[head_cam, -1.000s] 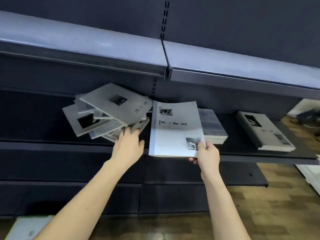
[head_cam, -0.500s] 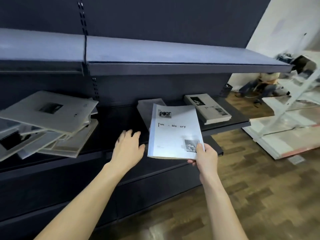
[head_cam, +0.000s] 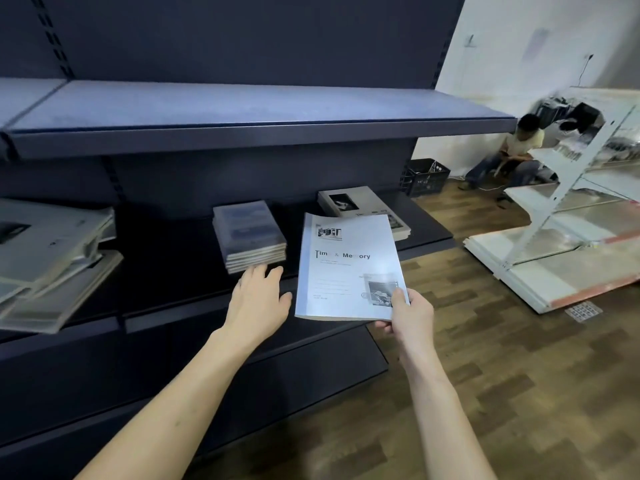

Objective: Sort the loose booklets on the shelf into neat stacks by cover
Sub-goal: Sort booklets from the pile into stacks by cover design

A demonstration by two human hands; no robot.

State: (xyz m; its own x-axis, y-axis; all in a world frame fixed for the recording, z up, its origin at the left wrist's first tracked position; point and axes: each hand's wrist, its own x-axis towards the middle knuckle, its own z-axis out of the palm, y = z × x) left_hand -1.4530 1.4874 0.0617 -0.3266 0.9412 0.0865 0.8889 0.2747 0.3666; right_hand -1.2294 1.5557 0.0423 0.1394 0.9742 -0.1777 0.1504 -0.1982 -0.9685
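My right hand (head_cam: pixel 407 315) pinches the lower right corner of a pale booklet (head_cam: pixel 341 268) titled "Time & Memory", held cover-up in front of the dark shelf (head_cam: pixel 194 308). My left hand (head_cam: pixel 258 301) hovers flat and relaxed just below a neat stack of blue-grey booklets (head_cam: pixel 247 233), holding nothing. A second neat stack with a dark photo on its cover (head_cam: pixel 360 206) lies further right, partly behind the held booklet. The loose, tilted heap of booklets (head_cam: pixel 48 258) sits at the far left of the same shelf.
An upper shelf (head_cam: pixel 256 133) overhangs the stacks. A lower shelf (head_cam: pixel 311 362) juts out below. On the wooden floor right: a black crate (head_cam: pixel 427 176), a toppled white shelving unit (head_cam: pixel 568 237), and a crouching person (head_cam: pixel 516 157).
My view has swung right, so the loose heap slid to the left edge. My left hand left the heap and now hovers by the blue-grey stack. The right hand keeps the booklet.
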